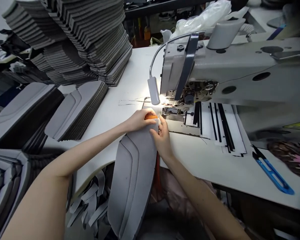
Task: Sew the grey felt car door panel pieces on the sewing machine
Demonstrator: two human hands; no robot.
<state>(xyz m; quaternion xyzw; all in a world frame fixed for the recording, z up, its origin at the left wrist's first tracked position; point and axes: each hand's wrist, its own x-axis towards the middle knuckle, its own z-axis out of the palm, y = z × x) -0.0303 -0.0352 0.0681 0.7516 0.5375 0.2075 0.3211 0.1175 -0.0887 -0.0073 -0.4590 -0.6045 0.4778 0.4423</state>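
In the head view, the left hand point(140, 120) has closed fingers over the top end of a grey mesh panel point(133, 176), and the right hand point(162, 138) grips its edge. The panel hangs over the front edge of the white table point(202, 160), just before the sewing machine point(227, 73). Blue thread snips point(272, 173) lie near the right edge, with open room between them and the hands. Stacked grey panels point(75, 110) stand along the left side.

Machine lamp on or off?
On. The gooseneck lamp on the sewing machine is lit: bright glare at its tip, light falling on the needle plate.
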